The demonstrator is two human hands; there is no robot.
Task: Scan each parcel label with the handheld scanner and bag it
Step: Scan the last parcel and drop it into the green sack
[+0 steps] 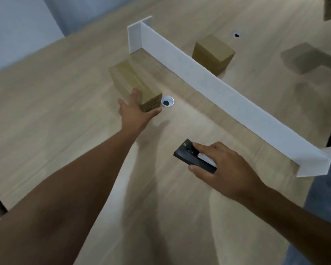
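Spreading over almost the whole view, the pale wooden worktop [46, 115] carries everything. A long white partition board [218, 88] stands upright on it and runs diagonally from the far middle to the near right. On the near side of this board lies the oblong brown cardboard parcel [130, 79]. Its long axis points away from the person and a little to the left, and its short near end face shows dark print, too blurred to read.

Beyond the board stands a second brown cardboard box [212, 52], and farther right a third, blurred box [306, 58]. Both are well apart from the hands, with the board between.

The left hand [136, 109] is the nearer one to the parcel. It holds the parcel's near end, with the fingers on the left side and top and the thumb along the bottom of the end face. The right hand [224, 169] is nearer to the person and to the right, and it grips the black handheld scanner [185, 153]. The scanner's front end points forward and left, towards the parcel, but the two are apart.

A round white cable hole [167, 101] sits just right of the parcel's near end. I think nothing blocks the path between scanner and end face. No bag is in view.
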